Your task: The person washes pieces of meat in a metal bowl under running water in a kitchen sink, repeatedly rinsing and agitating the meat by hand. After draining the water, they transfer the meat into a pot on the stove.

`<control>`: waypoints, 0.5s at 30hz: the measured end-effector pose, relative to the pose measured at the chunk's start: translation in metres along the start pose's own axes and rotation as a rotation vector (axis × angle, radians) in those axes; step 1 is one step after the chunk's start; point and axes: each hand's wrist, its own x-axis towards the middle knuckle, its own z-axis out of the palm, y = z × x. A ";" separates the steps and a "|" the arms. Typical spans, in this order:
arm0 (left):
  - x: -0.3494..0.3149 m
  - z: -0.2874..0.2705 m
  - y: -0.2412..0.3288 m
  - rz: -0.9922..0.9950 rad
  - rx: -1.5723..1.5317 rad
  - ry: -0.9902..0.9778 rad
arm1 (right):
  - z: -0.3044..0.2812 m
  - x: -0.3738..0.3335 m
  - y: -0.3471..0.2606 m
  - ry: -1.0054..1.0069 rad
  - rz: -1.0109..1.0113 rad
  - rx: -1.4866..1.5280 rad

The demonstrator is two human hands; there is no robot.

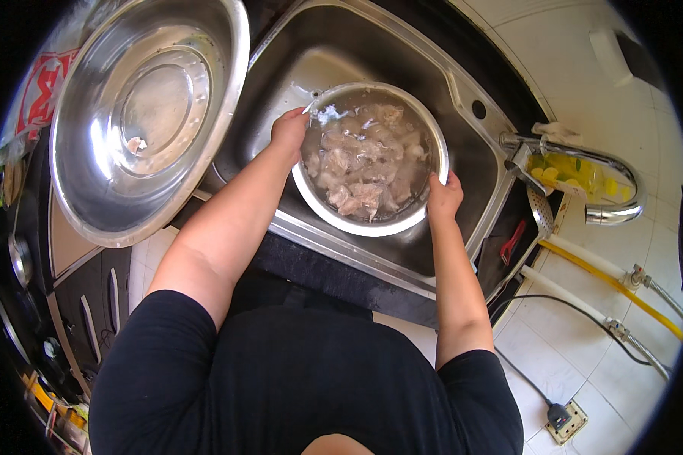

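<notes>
Both my hands grip the rim of a round metal basin inside the sink. Cloudy water fills it, with several pale chunks of what looks like raw meat under and at the surface. On the basin's upper left rim, my left hand is closed, its fingertips partly hidden. My right hand is closed on the rim at the lower right. A larger, shallow metal basin sits at the left beside the sink, with wet drops and a small pale scrap in it.
The stainless steel sink surrounds the smaller basin. A chrome faucet stands at the right, near a perforated ladle and a red-handled tool. Pipes with a yellow hose and a plugged-in socket are on the tiled wall.
</notes>
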 end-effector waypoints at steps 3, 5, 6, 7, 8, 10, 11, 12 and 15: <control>0.008 -0.003 -0.007 0.027 -0.054 -0.021 | -0.001 -0.003 -0.013 0.006 0.007 0.019; 0.011 -0.003 -0.009 0.063 -0.031 0.016 | -0.003 -0.007 -0.031 -0.016 0.063 0.029; 0.013 -0.005 -0.010 0.080 -0.017 0.020 | -0.004 -0.006 -0.034 -0.016 0.042 0.042; 0.013 -0.004 -0.011 0.095 -0.004 0.019 | -0.006 -0.005 -0.036 -0.011 0.021 0.052; 0.013 -0.003 -0.011 0.105 -0.010 -0.010 | -0.008 -0.003 -0.035 0.007 -0.022 0.024; 0.009 -0.002 -0.006 0.128 -0.023 -0.066 | -0.015 -0.003 -0.047 -0.022 -0.057 0.040; 0.006 0.000 -0.003 0.096 -0.028 -0.044 | -0.018 -0.004 -0.056 -0.039 -0.075 0.050; 0.001 0.002 0.001 0.064 -0.033 -0.022 | -0.019 -0.005 -0.064 -0.048 -0.081 0.058; -0.002 0.004 0.002 0.076 -0.032 -0.024 | -0.021 -0.003 -0.064 -0.025 -0.095 0.104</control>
